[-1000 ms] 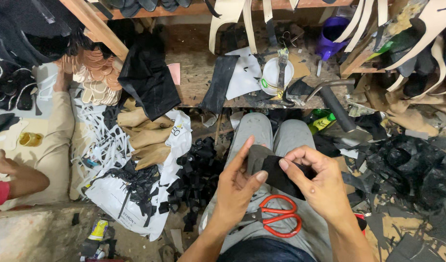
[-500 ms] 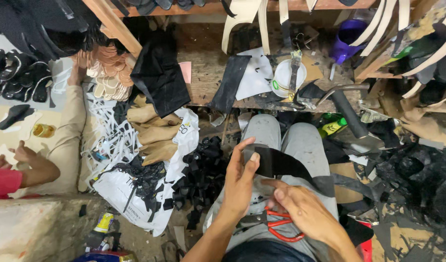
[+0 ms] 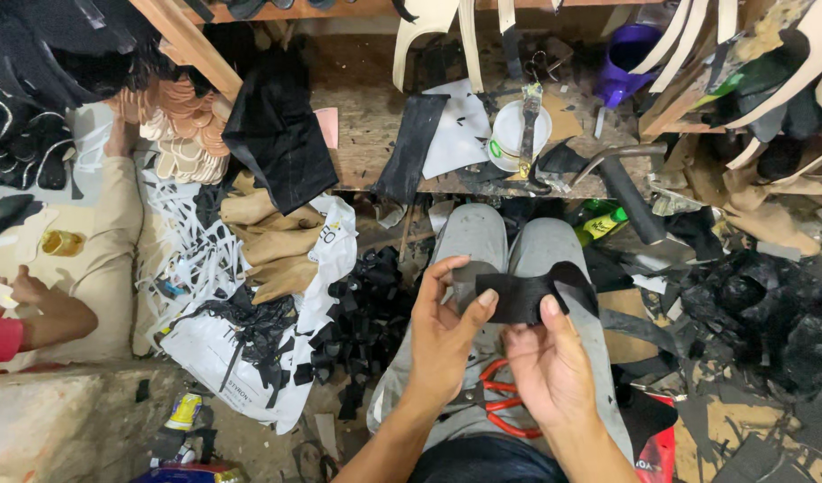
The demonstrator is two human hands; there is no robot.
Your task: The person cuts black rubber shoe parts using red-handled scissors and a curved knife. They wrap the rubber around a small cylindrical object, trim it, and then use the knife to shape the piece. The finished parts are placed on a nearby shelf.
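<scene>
Low wooden table [image 3: 357, 134], worn and scuffed top. Near its front edge: black strip [image 3: 411, 148] lying across it, white paper sheet [image 3: 460, 134] just beside that, white cup [image 3: 516, 136] with a tool stuck in it. Black cloth [image 3: 281, 143] hangs over the left front corner. Purple jug [image 3: 627, 63] toward the back right. Floor [image 3: 250, 429] below the front edge: white printed sack [image 3: 214, 349], tan leather pieces [image 3: 272, 246] and a heap of black offcuts [image 3: 362, 331].
</scene>
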